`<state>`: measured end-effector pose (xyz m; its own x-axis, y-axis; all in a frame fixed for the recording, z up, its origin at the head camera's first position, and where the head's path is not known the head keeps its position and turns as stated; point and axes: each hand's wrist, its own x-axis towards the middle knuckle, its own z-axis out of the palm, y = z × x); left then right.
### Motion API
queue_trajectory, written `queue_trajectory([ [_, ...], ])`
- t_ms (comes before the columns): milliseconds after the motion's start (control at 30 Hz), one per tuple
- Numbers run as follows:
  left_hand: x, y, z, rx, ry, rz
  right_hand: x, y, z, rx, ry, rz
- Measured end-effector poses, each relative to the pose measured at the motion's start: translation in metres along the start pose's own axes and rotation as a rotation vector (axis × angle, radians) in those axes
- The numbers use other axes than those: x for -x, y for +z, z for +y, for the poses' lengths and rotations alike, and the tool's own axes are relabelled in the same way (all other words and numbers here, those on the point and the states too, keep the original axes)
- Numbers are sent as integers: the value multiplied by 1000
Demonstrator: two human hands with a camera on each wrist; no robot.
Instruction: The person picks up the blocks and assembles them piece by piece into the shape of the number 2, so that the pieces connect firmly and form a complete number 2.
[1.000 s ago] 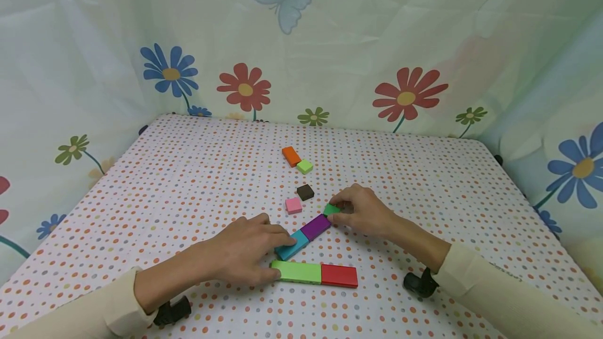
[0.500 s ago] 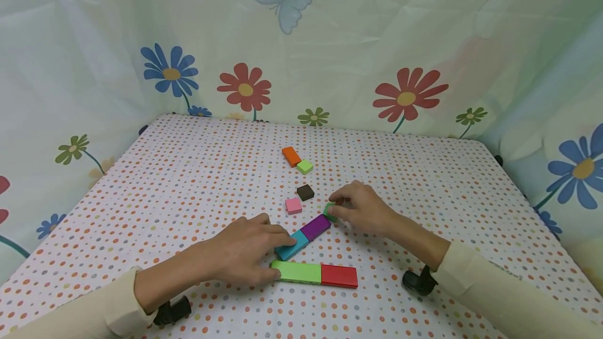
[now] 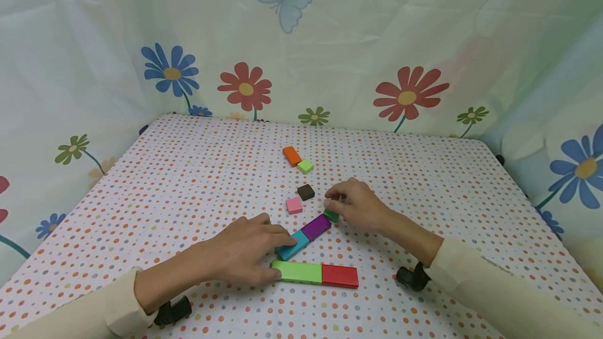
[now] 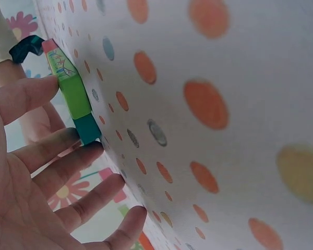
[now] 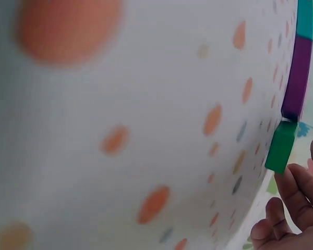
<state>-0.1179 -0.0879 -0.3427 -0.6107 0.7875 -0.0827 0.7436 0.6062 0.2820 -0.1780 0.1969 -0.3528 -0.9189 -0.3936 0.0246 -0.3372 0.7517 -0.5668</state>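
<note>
My left hand [image 3: 242, 250] lies with spread, nearly straight fingers at the left. Its fingertips touch the blue block [image 3: 293, 245], and its thumb touches the left end of the light green block [image 3: 299, 272]. A purple block [image 3: 316, 227] meets the blue one end to end. Beyond it, at a slight angle, sits a small green block [image 3: 331, 216]. My right hand [image 3: 360, 207] is over that green block. In the right wrist view, a fingertip is at the near end of the green block [image 5: 280, 147], with the thumb apart from it.
A red block [image 3: 339, 276] adjoins the light green one. Farther back are a pink block [image 3: 294, 205], a dark brown block [image 3: 305, 192], a small lime block [image 3: 305, 166] and an orange block [image 3: 291, 156]. Dotted cloth [image 3: 212, 171] covers the table.
My right hand has shifted slightly left and away from me, and its thumb has come off the green block. That block sits slightly nearer to me. My left hand has stayed put.
</note>
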Motion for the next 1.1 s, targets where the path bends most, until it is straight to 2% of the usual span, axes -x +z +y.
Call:
queue_trajectory([
  [267,-1,-1,0,-2,1,-1,-15,-11,-2,5,14,71],
  [433,-1,-1,0,2,-1,-3,-21,-12,-4,-6,32,72],
  [767,-1,-1,-1,10,-11,-11,-32,-9,-9,-23,-4,25],
  [1100,0,0,-2,9,-7,-9,-43,-6,-10,-26,-16,-76],
])
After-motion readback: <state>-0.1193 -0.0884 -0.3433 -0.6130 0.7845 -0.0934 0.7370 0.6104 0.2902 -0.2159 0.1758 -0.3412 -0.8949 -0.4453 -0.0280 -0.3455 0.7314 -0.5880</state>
